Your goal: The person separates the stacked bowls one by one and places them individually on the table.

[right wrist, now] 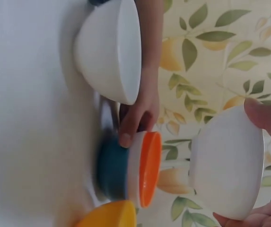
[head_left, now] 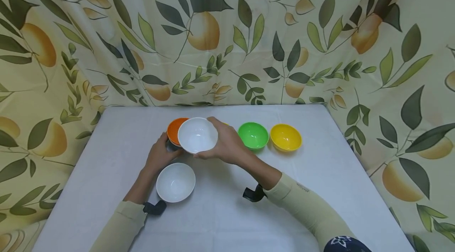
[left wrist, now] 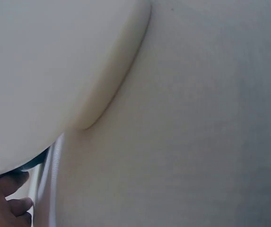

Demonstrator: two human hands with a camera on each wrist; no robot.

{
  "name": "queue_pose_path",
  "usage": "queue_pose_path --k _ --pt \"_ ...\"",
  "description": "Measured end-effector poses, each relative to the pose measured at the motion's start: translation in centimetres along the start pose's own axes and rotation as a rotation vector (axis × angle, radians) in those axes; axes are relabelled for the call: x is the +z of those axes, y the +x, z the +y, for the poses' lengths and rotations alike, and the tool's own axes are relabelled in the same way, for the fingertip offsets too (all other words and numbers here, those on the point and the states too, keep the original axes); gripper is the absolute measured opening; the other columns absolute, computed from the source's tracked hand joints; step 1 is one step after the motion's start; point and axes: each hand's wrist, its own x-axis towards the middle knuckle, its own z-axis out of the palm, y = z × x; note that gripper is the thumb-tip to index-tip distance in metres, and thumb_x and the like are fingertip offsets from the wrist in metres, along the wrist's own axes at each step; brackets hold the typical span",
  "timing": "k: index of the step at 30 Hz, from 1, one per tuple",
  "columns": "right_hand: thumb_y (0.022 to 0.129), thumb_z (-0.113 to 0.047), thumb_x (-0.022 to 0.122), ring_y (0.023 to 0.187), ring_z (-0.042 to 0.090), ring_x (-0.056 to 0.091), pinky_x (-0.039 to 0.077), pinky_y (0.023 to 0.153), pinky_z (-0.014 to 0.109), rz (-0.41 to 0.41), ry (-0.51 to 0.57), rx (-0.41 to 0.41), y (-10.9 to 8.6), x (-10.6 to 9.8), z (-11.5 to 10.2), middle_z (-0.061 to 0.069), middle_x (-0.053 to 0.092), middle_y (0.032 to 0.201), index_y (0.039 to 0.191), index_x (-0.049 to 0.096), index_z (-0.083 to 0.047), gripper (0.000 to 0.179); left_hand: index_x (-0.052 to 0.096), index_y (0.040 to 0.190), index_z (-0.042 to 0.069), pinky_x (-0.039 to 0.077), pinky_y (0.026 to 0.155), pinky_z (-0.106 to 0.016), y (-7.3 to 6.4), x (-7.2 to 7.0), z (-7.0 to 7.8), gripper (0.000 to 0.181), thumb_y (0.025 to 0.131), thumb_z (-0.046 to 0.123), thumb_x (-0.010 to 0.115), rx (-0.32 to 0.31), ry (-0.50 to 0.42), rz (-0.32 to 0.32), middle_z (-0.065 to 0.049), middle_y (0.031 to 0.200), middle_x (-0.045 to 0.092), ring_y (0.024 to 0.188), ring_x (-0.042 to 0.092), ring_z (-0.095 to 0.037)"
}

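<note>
A white bowl hangs in the air in the right hand, opening upward, its rim caught between the thumb on the near side and the fingers on the far side. The bowl lies to the left of that grip, its base clear below the fingertips and its wall facing the stack. In the head view it overlaps the right edge of an orange bowl; the right wrist view shows a gap between its base and that bowl's rim, the held one being higher. The orange bowl sits inside a stack on the bench, above a pale rim and a teal bowl. The left hand grips the stack's side, thumb against it, the other fingers partly hidden. A second white bowl stands upright just beside the left wrist, nearer the person. A green bowl and a yellow bowl stand side by side beyond the right hand; another yellow bowl is near the stack, mostly hidden in the head view.
</note>
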Motion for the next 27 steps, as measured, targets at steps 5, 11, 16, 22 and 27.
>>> queue_pose_path --k 5,11,16,22,27 --pt "0.064 -0.038 0.103 0.116 0.025 0.062 0.061 0.09 0.043 -0.026 0.028 0.044 -1.8 -0.2 0.7 0.002 0.064 0.135 0.147 0.053 -0.013 0.1 0.034 0.163 0.007 0.035 0.116 -0.067 0.1 0.1 0.0 0.106 0.083 0.052 0.087 -0.022 0.001 -0.01 -0.022 0.16 0.044 0.146 0.042 -0.044" --pt "0.063 -0.036 0.103 0.118 0.028 0.062 0.061 0.091 0.046 -0.036 0.038 0.091 -3.9 0.1 2.0 0.006 0.063 0.137 0.15 0.051 -0.011 0.105 0.034 0.163 0.007 0.032 0.119 -0.066 0.2 -0.1 0.3 0.11 0.08 0.057 0.087 -0.071 -0.029 -0.026 -0.021 0.161 0.044 0.147 0.041 -0.042" --pt "0.061 -0.038 0.104 0.119 0.027 0.061 0.06 0.093 0.046 -0.029 0.027 0.122 -5.6 0.4 3.5 0.005 0.062 0.138 0.151 0.05 -0.01 0.108 0.031 0.164 0.006 0.03 0.12 -0.064 0.2 -0.1 0.4 0.112 0.081 0.059 0.086 -0.108 -0.037 -0.054 -0.02 0.163 0.04 0.15 0.037 -0.041" --pt "0.058 -0.038 0.105 0.117 0.027 0.062 0.058 0.095 0.048 -0.024 0.026 0.134 -7.0 1.1 5.3 0.006 0.063 0.138 0.151 0.051 -0.008 0.112 0.028 0.165 0.005 0.029 0.121 -0.064 0.0 -0.1 0.4 0.114 0.082 0.059 0.085 -0.113 -0.027 -0.048 -0.021 0.165 0.037 0.152 0.034 -0.041" --pt "0.058 -0.037 0.105 0.117 0.026 0.062 0.057 0.096 0.047 -0.037 0.03 0.147 -7.9 2.1 6.9 0.004 0.064 0.138 0.151 0.052 -0.01 0.111 0.025 0.166 0.004 0.029 0.121 -0.065 0.1 -0.1 0.3 0.117 0.082 0.062 0.083 -0.119 -0.01 -0.057 -0.022 0.166 0.035 0.153 0.032 -0.042"
